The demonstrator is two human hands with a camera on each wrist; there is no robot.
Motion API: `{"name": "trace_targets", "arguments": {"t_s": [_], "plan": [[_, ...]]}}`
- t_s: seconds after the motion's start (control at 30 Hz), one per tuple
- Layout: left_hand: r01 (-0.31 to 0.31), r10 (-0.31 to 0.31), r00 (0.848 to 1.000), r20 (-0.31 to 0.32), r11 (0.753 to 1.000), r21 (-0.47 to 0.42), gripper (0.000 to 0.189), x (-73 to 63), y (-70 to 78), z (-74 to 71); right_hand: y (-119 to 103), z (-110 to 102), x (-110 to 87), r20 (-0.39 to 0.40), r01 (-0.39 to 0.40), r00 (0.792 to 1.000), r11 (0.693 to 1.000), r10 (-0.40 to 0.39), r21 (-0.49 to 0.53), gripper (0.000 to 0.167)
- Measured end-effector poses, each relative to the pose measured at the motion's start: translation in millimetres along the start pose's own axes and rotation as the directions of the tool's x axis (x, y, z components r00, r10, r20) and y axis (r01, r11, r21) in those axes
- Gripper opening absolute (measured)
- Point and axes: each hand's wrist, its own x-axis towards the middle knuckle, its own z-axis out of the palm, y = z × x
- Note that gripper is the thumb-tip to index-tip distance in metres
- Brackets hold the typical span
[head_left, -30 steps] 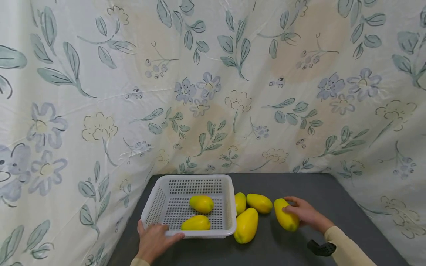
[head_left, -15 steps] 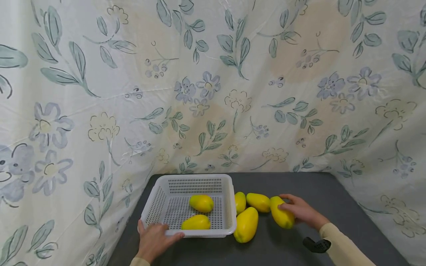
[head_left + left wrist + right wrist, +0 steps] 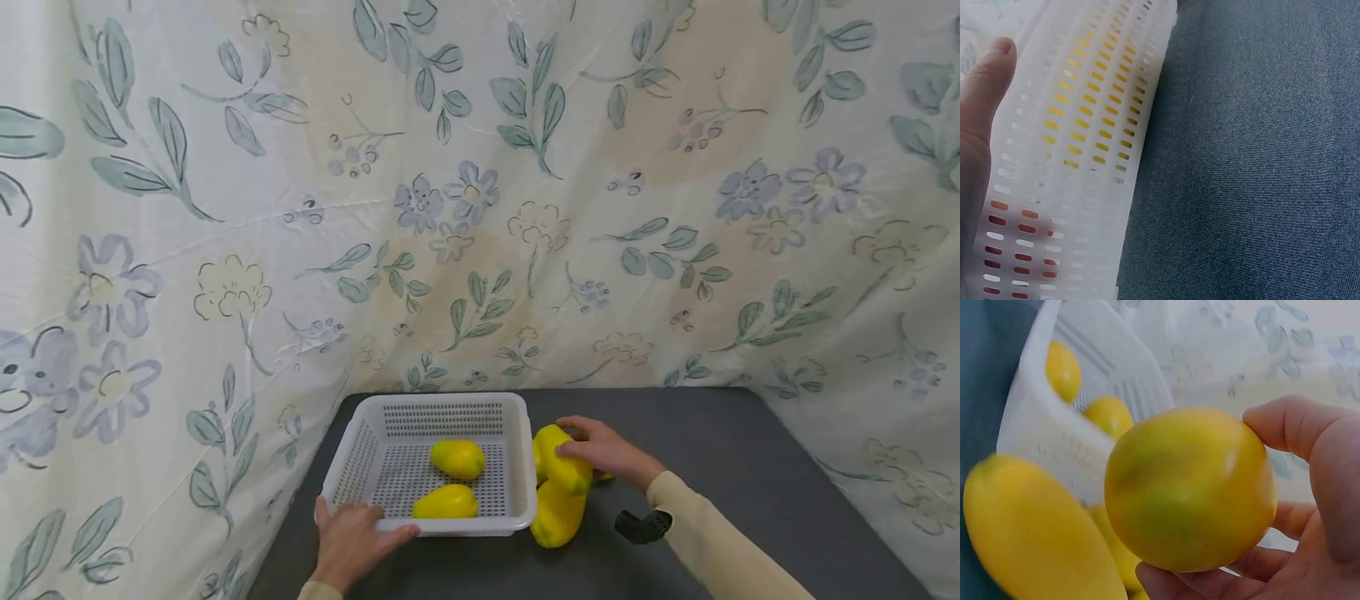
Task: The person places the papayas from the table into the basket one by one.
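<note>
My right hand (image 3: 611, 454) grips a yellow papaya (image 3: 568, 468) and holds it above other papayas, just right of the white plastic basket (image 3: 480, 526). In the right wrist view this papaya (image 3: 1191, 490) shows its rounded end with greenish patches, thumb and fingers around its sides. My left hand (image 3: 352, 542) pinches the basket's front left rim, thumb outside; fingers show through the holes in the left wrist view. Inside the basket lie two papayas, one farther back (image 3: 457, 459) and one by the front wall (image 3: 446, 502). A large papaya (image 3: 557, 518) lies outside against its right side.
More papayas lie beside the basket's right wall, mostly hidden behind the held one and my right hand. A dark grey tabletop (image 3: 697, 450) extends to the right. Floral cloth (image 3: 540, 250) hangs behind and along both sides.
My right hand has carried the papaya leftward, from the table's right part to over the papayas beside the basket. The left hand and the basket have stayed in place.
</note>
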Motion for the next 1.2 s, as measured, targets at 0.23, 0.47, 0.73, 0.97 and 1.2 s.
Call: {"name": "trace_targets", "arguments": {"t_s": [0.23,0.47,0.73,0.97,1.2], "plan": [[-0.01,0.01,1.0,-0.004,1.0,0.019,0.077,1.7,4.9,-0.5,-18.9,28.0,7.8,0.057,0.044,0.997,0.999,-0.044,0.015,0.065],[0.0,0.0,1.0,0.001,1.0,0.028,0.079,2.4,5.2,3.0,-30.1,46.0,8.3,0.1,0.076,0.992,0.997,-0.075,-0.007,0.066],[0.008,-0.009,1.0,0.026,1.0,0.013,0.078,0.7,9.3,-5.9,-30.6,50.7,10.7,0.114,0.086,0.99,0.996,-0.084,-0.012,0.067],[0.008,-0.009,1.0,0.025,1.0,0.021,0.077,-1.2,7.8,-7.5,-29.5,53.6,10.3,0.112,0.085,0.99,0.996,-0.085,0.004,0.065],[0.021,-0.022,0.999,0.05,0.999,0.035,0.078,0.2,6.5,-7.7,-25.7,52.0,9.4,0.087,0.069,0.994,0.997,-0.072,0.033,0.066]]}}
